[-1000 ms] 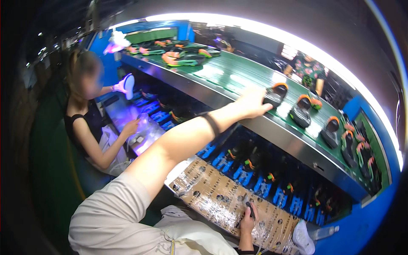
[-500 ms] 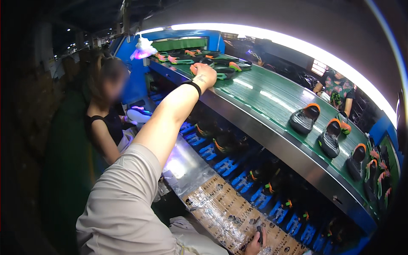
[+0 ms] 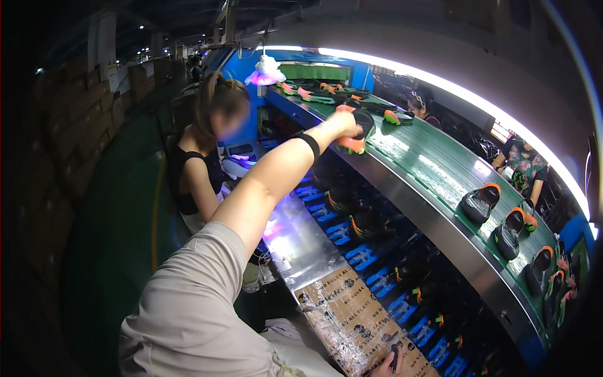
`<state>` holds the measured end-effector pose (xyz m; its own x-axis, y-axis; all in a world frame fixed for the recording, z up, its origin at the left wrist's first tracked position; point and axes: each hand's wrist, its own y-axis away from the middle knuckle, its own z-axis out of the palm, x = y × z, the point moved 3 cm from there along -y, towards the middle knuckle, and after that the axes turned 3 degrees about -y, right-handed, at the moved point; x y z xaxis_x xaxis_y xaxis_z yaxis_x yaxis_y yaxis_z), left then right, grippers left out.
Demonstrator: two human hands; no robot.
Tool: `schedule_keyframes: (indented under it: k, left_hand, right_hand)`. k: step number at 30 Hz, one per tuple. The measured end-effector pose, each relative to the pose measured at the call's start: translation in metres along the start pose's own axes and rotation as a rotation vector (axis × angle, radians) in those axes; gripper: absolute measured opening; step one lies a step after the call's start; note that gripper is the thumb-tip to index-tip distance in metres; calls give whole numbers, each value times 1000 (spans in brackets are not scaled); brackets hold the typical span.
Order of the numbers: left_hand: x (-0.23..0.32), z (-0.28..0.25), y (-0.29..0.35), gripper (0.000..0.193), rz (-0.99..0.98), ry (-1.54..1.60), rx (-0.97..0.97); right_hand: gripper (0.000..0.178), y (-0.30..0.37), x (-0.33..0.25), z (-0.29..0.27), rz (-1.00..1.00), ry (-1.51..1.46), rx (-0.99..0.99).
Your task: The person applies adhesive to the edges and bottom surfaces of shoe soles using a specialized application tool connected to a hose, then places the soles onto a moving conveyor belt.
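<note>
The left hand [image 3: 345, 124] had moved from reaching over the belt [image 3: 433, 160] to grasping a shoe [image 3: 363, 129], tilted at the belt's near edge; pick-up was apparently complete. The right hand [image 3: 385, 366] gripped a black tool [image 3: 395, 358] at the bench [image 3: 352, 308].

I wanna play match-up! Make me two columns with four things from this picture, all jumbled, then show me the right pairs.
Things:
1. Left hand
2. Belt
3. Right hand
4. Cardboard

Matches:
A. Brown with dark print
B. Holding a small dark tool
C. Gripping a shoe
D. Green, with shoes standing on it

Right pairs: 1-C, 2-D, 3-B, 4-A
</note>
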<state>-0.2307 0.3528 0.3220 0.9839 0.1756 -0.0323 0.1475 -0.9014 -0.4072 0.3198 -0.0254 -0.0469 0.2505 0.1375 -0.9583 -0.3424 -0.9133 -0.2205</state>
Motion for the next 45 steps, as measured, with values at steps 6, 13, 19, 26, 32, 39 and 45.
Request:
schedule_keyframes:
  k: [6,13,19,26,32,39,45]
  left_hand:
    - [21,47,61,72,-212,910,455]
    - [108,106,230,33,-258,2053,-192]
    - [180,171,377,58,-268,2555,-849]
    - [227,189,459,89,-472,2775,-1110]
    - [246,176,474,92,-499,2629,-1191]
    - [257,169,485,84,-506,2637,-1286]
    - [265,167,474,79,-385,2539,-1149]
  right_hand:
    - [33,2,-10,-11,402,-39,61]
    - [24,-12,18,-34,48,-61,121]
    - [25,-10,-17,-26,153,-448,80]
    - [24,-14,-86,28,172,-346,-171]
    - [24,-28,-111,76,102,-297,-227]
    - [22,-45,-112,95,45,-240,-133]
    - [23,-29,-121,95,-146,-8,-225]
